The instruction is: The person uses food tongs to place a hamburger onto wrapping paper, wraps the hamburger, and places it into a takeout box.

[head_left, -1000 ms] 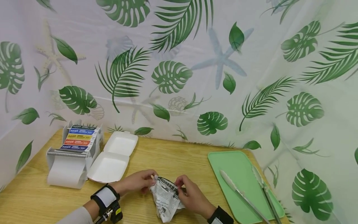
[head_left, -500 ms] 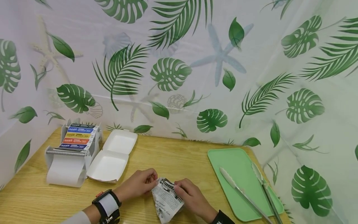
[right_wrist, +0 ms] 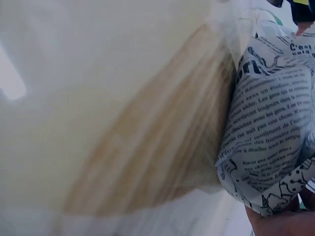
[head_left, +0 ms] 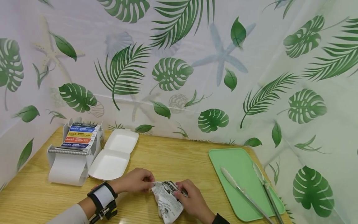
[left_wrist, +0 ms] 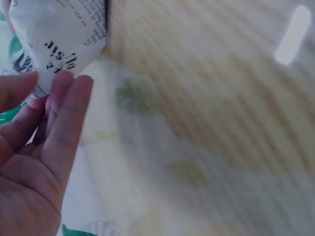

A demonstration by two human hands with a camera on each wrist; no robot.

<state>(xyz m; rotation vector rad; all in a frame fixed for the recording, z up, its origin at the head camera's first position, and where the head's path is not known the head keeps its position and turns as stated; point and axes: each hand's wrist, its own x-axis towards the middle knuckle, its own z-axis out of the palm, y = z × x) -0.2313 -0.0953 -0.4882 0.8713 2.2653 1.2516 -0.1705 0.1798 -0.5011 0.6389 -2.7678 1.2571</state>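
Note:
A crumpled wrapping paper packet (head_left: 167, 202) with black newspaper-style print stands near the front middle of the table in the head view. My left hand (head_left: 136, 179) pinches its upper left corner between thumb and fingers. The left wrist view shows that paper corner (left_wrist: 59, 49) narrowing into the fingertips. On the packet's other side, my right hand (head_left: 193, 199) grips the upper right edge, with the thumb lying over the paper. Printed text covers the bulging side of the packet (right_wrist: 270, 113) in the right wrist view. What is inside is hidden.
An open white foam box (head_left: 109, 164) lies at the left, beside a dispenser (head_left: 75, 146) with colored labels and a hanging clear film. Metal tongs (head_left: 246, 199) rest on a green tray (head_left: 240, 155) at the right. A leaf-print curtain closes off the back.
My left hand has shifted slightly left with the pinched corner. The packet's top edge now slopes down more to the right and its front has crumpled. My right hand keeps its grip.

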